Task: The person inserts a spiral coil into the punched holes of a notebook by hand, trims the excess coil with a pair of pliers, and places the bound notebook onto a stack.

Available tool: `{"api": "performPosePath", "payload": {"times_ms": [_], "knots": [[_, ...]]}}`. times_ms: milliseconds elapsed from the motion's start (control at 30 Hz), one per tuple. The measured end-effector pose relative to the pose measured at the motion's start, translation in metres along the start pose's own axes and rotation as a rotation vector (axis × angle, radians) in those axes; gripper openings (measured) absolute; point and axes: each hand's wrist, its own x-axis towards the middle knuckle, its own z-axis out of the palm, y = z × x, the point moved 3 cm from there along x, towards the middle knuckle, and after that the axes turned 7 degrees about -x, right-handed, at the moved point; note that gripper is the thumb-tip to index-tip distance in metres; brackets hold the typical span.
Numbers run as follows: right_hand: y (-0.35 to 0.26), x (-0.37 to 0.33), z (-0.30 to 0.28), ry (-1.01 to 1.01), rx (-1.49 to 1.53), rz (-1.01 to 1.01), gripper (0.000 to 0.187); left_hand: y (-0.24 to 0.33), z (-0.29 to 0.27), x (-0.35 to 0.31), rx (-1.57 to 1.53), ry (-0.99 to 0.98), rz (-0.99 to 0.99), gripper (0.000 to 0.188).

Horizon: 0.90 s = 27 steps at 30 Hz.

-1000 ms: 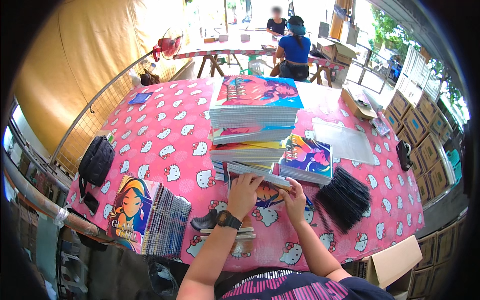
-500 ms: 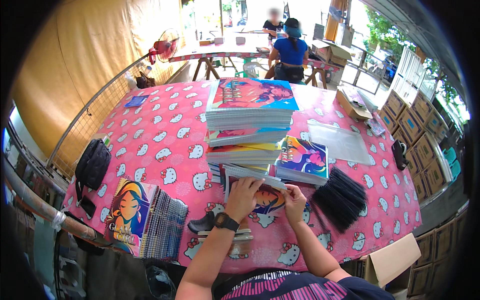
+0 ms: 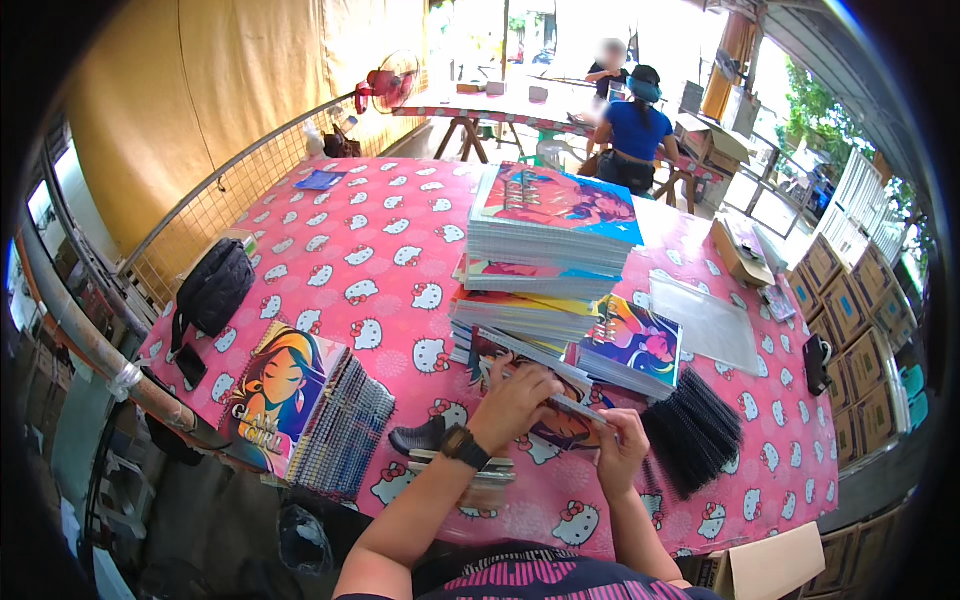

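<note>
An unbound notebook (image 3: 566, 428) with an illustrated cover lies tilted in front of the tall stack, its page edge toward me. My left hand (image 3: 515, 402), with a black watch at the wrist, is closed over its upper left part, fingers bent on the edge. At the other end of that edge, my right hand (image 3: 622, 445) pinches the notebook's corner between thumb and fingers. Whether a thin coil is also in that pinch is too small to tell. Just right of the right hand lies a bundle of black spiral coils (image 3: 697, 432). The tall notebook stack (image 3: 550, 245) rises behind both hands.
Spiral-bound notebooks (image 3: 310, 410) are piled at the left. A smaller notebook stack (image 3: 630, 345) stands beside the tall one. Clear plastic sheets (image 3: 705, 320), a black bag (image 3: 213, 287) and a phone (image 3: 189, 366) lie on the pink tablecloth (image 3: 330, 260). Two people sit at the far table.
The whole scene has shifted right as my head turned. The notebook's edge now slants more steeply down to the right. Both hands stay on it.
</note>
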Motion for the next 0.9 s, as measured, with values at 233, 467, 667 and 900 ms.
{"api": "performPosePath", "payload": {"times_ms": [233,467,667,900], "knots": [[-0.009,0.005,0.009,-0.422,0.229,0.088,0.031,0.063,-0.113,-0.003,0.068,0.027,0.019,0.017],[0.017,-0.048,0.057,-0.667,0.262,0.124,0.026,0.086,-0.142,-0.021,0.243,-0.125,-0.007,0.016],[0.002,-0.051,0.067,-0.722,0.192,0.127,0.026,0.083,-0.143,-0.043,0.253,-0.104,-0.108,0.018],[-0.008,-0.057,0.055,-0.655,0.187,-0.084,0.028,0.088,-0.142,-0.054,0.266,-0.179,-0.111,0.016]]}}
